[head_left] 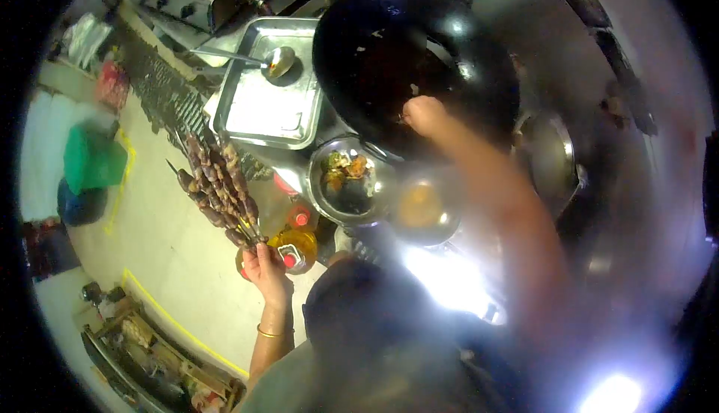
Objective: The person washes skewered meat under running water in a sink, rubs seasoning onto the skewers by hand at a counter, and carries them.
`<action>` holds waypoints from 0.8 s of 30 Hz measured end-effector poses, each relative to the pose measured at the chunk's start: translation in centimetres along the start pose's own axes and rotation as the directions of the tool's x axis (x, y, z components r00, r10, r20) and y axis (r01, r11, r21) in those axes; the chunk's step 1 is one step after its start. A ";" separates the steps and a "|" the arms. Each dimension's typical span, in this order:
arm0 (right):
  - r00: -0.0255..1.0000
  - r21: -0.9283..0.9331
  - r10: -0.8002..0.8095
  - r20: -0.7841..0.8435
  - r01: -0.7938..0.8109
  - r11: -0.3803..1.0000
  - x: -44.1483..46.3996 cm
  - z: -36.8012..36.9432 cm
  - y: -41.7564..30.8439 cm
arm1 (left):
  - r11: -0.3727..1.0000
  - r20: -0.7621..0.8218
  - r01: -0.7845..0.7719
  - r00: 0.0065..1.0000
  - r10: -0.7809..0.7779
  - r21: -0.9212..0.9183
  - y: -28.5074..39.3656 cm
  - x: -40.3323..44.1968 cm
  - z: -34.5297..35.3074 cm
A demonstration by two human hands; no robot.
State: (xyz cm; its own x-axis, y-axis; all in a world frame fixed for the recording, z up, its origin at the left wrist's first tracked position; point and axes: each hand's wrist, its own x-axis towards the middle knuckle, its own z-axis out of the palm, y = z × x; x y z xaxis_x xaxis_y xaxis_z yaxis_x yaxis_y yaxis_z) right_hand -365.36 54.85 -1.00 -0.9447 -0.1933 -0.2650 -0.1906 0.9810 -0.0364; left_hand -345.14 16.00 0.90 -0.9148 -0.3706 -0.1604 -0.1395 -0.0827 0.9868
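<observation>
My left hand (267, 277) is closed around the stick ends of a bunch of meat skewers (219, 188), which fan out up and to the left above the floor. Dark brown pieces of meat are threaded along the sticks. Over the near part of a big black wok (490, 87) is my right hand (425, 116), its fingers curled together. What those fingers hold, if anything, is too small to make out. Dark liquid (397, 76) with a few pale bits shows inside the wok.
Left of the wok lies a metal tray (258, 117) with a ladle (280, 62) on it. Nearer me stand a steel bowl of chopped seasonings (346, 173) and a second bowl (421, 211). Oil bottles (299, 247) are beside my left hand. Crates (161, 357) sit lower left.
</observation>
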 end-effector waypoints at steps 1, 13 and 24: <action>0.998 0.134 -0.044 -0.052 0.051 0.990 0.3 0.5 0.2 | 0.999 -0.004 0.039 0.999 -0.039 -0.008 0.1 0.2 0.0; 0.700 0.683 0.271 -0.661 0.411 0.603 -8.2 -15.8 -11.0 | 0.883 0.599 0.459 0.737 -0.314 -0.101 9.8 1.2 9.7; 0.769 0.113 0.051 -0.638 0.028 0.993 -28.1 -10.7 -3.6 | 0.895 0.940 0.408 0.197 -0.277 0.178 10.9 -10.4 20.3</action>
State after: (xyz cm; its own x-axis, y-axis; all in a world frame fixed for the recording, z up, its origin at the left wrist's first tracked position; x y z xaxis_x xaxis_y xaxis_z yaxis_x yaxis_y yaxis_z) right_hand -340.96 56.62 16.88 -0.9060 -0.1090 0.4091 -0.1856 0.9708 -0.1522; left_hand -344.86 37.70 13.78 -0.4985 0.8197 -0.2820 -0.5658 -0.0612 0.8223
